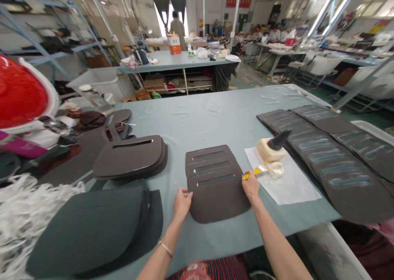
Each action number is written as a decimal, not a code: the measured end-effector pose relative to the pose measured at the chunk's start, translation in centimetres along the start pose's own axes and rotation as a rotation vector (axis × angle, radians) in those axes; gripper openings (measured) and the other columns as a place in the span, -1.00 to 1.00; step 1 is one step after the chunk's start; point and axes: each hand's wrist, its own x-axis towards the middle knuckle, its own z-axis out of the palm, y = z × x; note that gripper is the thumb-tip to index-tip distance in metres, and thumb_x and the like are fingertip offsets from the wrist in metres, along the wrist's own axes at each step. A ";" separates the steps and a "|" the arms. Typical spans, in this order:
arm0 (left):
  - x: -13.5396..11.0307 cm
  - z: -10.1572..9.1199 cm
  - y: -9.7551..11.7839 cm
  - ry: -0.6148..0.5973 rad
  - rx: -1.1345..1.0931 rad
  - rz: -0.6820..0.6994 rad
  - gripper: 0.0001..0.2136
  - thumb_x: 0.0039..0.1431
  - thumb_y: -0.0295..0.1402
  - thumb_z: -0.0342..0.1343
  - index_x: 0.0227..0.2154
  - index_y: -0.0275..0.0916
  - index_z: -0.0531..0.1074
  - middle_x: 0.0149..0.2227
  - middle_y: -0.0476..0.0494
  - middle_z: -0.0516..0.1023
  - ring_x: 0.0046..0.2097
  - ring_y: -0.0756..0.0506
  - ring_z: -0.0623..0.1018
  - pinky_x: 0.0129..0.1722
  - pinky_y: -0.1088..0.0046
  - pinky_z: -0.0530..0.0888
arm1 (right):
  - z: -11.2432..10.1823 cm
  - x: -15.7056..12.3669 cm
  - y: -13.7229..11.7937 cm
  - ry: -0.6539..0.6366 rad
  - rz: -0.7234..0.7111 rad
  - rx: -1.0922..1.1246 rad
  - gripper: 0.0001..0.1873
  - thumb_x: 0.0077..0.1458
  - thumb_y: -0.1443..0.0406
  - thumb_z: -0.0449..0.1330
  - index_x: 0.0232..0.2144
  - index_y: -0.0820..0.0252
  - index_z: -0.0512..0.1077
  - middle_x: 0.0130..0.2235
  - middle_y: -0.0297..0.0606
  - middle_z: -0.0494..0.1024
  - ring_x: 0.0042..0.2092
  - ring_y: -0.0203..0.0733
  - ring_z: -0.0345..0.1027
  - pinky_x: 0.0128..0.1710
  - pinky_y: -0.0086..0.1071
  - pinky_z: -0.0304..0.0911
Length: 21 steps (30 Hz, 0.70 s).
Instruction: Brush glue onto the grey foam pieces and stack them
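- Stack of slotted brown foam panels is pressed steady near the front edge of the cloth-covered table by the left hand, fingers together, which works nicely
- Yellow scraper is clamped in the fingers of the right hand, right at the stack's edge

Just below the near edge of the table, we see the person's clothing: a dark fabric with narrow red stripes and a pink flowered patch. Left of that clothing along the table, we see a bare left forearm with a thin silvery bangle around the left wrist. The right forearm and both the left hand and right hand are bare too.
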 end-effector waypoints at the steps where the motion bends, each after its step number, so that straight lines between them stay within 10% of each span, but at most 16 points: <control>1: 0.0 -0.1 0.0 0.000 0.000 -0.007 -0.77 0.05 -0.29 0.10 -0.24 -0.24 0.29 -0.38 -0.13 0.55 -0.30 -0.12 0.53 -0.28 0.40 0.35 | 0.0 0.0 0.0 -0.003 0.004 -0.009 -0.81 0.06 0.32 0.09 -0.21 0.20 0.33 -0.40 -0.27 0.40 -0.42 -0.25 0.19 -0.43 -0.41 -0.10; 21: 1.0 -0.2 -1.0 0.035 -0.053 -0.080 -0.84 -0.02 -0.33 0.18 -0.37 -0.22 0.35 -0.42 -0.05 0.55 -0.38 -0.03 0.50 -0.38 0.51 0.29 | -0.2 0.5 -0.6 -0.105 0.122 -0.141 -0.73 0.10 0.20 0.07 -0.15 0.15 0.34 -0.40 -0.28 0.42 -0.37 -0.18 0.29 -0.39 -0.39 0.00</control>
